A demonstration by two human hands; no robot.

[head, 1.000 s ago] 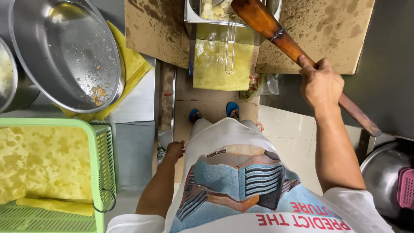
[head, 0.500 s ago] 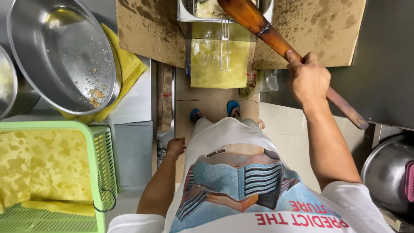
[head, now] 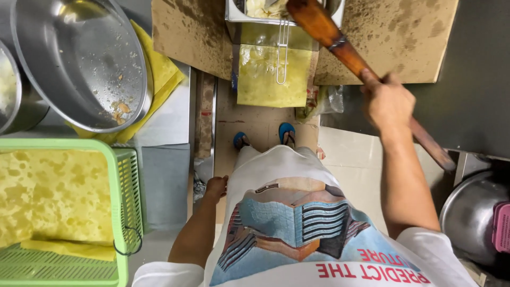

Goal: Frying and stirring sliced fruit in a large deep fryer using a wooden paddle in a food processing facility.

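right hand [head: 389, 103] clenched round the shaft of a long wooden paddle [head: 340, 45], fist fully closed, thumb side toward the blade. paddle runs on a slant: broad blade far and left, dipping over the metal fryer tank [head: 249, 13] at the top edge of view; handle end passes through the fist and sticks out near and right, toward the floor. blade tip partly cut off by the frame, so cannot tell how deep it sits in the pale food.

judgement on handling: paddle looks stiff and fairly heavy, long lever, dark oily sheen on the wood so likely slick. the hold sits past mid-shaft, on the handle side of the dark band; that seems a fair spot for control.

left hand [head: 216, 186] hangs low by the hip, touching nothing i can make out, fingers loosely curled and holding nothing.

around: wire basket handle [head: 281, 50] hangs down the front of the tank over a yellow sheet. stained cardboard [head: 186, 32] lines the wall either side. left, a big steel bowl [head: 79, 58] with crumbs sits on yellow cloth; nearer, a green plastic crate [head: 125, 212] lined with oil-spotted yellow paper. steel pot [head: 467, 218] near right.
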